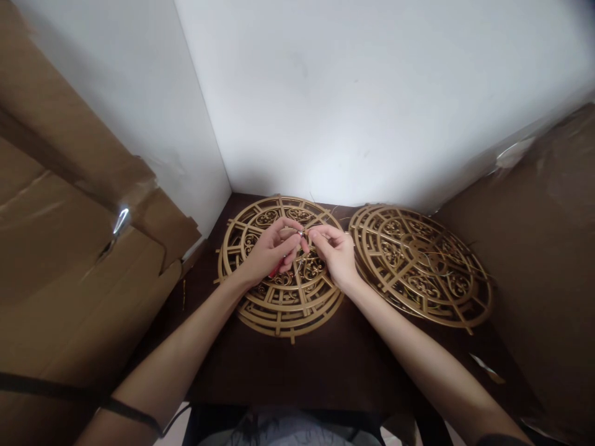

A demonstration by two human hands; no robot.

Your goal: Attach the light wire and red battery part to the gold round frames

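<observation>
My left hand point(275, 249) is closed around a small tool with a red handle point(276, 267); most of the tool is hidden by the fingers. A bit of shiny metal point(302, 234) shows at its fingertips. My right hand point(338, 255) pinches close beside that metal, thumb and forefinger together, and what lies between them is too small to make out. Both hands are over a stack of round, gold-coloured openwork panels point(292, 314) with scroll patterns and a ringed frame. Thin wire strands stick out near the fingers.
To the right lies a second stack of gold round panels point(421, 266), with loose wires on top. A knife-like item point(487, 368) rests on the dark table point(297, 371) at the right. Cardboard point(69, 248) stands at the left, more cardboard point(534, 248) at the right, and a white wall point(362, 99) behind.
</observation>
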